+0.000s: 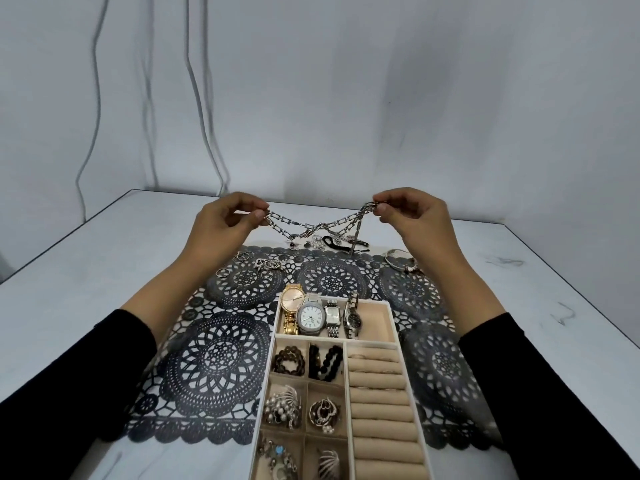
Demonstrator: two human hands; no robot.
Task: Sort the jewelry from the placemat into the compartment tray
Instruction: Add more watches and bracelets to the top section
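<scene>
A silver chain necklace hangs stretched between my two hands above the far edge of the dark lace placemat. My left hand pinches its left end, my right hand pinches the right end. The chain sags in the middle, and a loose end hangs down near the right. The beige compartment tray lies near me on the placemat. It holds several watches in its top section, bead bracelets and brooches in small cells, and ring rolls on the right.
Several loose rings lie on the placemat's far left. Small earrings and a black cord piece sit under the chain. A silver bangle rests at the far right. The white table ends at a grey wall with hanging cables.
</scene>
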